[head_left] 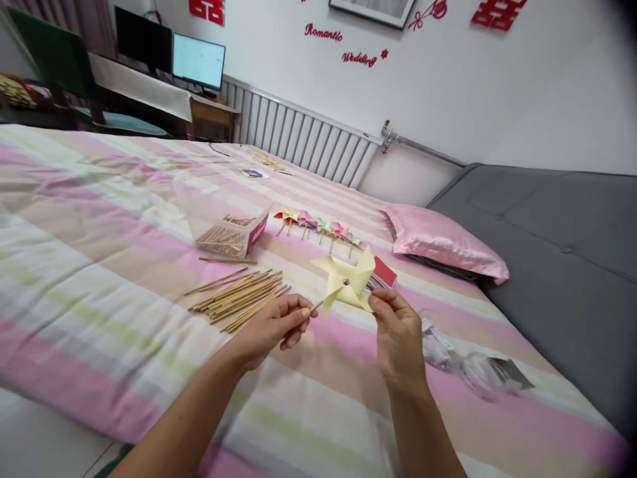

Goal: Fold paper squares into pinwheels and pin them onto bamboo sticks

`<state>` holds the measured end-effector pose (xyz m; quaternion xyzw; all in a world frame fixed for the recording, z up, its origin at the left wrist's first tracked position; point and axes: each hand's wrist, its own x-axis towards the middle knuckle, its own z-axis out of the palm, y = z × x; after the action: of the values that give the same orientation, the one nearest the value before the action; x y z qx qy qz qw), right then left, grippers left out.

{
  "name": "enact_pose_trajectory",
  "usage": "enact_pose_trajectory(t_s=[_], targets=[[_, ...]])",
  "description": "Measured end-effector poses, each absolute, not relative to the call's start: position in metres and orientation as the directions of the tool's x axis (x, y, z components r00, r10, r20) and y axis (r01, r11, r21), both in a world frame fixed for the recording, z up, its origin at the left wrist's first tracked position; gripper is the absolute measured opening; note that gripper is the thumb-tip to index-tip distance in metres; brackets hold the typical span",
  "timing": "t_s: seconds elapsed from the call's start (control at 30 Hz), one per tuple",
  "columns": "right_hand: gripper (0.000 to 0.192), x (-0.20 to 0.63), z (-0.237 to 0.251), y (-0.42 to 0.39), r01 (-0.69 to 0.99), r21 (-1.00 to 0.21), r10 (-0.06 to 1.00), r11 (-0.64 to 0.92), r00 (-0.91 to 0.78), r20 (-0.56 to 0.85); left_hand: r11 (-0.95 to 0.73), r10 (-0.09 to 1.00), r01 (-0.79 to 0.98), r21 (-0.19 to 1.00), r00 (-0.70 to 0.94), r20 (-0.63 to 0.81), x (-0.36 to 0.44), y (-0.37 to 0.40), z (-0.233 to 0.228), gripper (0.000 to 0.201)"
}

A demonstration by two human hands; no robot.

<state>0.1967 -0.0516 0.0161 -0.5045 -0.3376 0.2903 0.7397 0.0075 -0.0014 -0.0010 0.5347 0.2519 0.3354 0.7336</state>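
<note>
In the head view, your left hand [273,325] pinches the end of a thin stick [315,306] between thumb and fingertips, the other fingers curled under. The stick runs up and right into a pale yellow pinwheel [347,282], which hangs just above the striped bedspread [99,279], between your two hands. Your right hand [398,335] sits just right of the pinwheel, thumb and forefinger pressed together on its lower right blade; the rest of that hand's fingers are hidden behind its back, so you cannot tell how they lie.

Just behind the pinwheel, a stack of coloured paper [383,273] with a red sheet on top lies on the bedspread, partly covered by the blades. To the left of your left hand lies a loose bundle of sticks [239,299], fanned out, with one single stick a little apart above it. Beyond them a clear box [229,232] with a pink end holds more sticks. Right of the box a row of small pinwheels [318,226] in red, pink, green and yellow lies side by side. A pink pillow [442,242] rests near the grey headboard [557,226]. Crumpled clear wrapping [472,365] lies right of your right hand.
</note>
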Motion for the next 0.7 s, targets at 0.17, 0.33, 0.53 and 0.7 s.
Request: enact_pose_trajectory(t_s=[0.17, 0.33, 0.53, 0.7], targets=[[0.02, 0.189, 0.014, -0.052, -0.042, -0.952, 0.798, 0.302, 0.558, 0.229, 0.225, 0.779, -0.263, 0.938, 0.626, -0.012, 0.008, -0.001, 0.001, 0.027], [0.019, 0.179, 0.013, -0.054, -0.015, -0.957, 0.832, 0.29, 0.497, 0.245, 0.215, 0.791, -0.275, 0.937, 0.612, -0.002, 0.009, -0.001, 0.0, 0.026], [0.019, 0.171, 0.009, -0.055, -0.036, -0.963, 0.88, 0.266, 0.417, 0.227, 0.206, 0.786, -0.28, 0.938, 0.618, 0.012, 0.009, -0.001, -0.002, 0.026], [0.021, 0.166, 0.008, -0.054, -0.038, -0.973, 0.903, 0.229, 0.381, 0.198, 0.207, 0.781, -0.27, 0.94, 0.625, 0.007, 0.01, -0.002, 0.0, 0.027]])
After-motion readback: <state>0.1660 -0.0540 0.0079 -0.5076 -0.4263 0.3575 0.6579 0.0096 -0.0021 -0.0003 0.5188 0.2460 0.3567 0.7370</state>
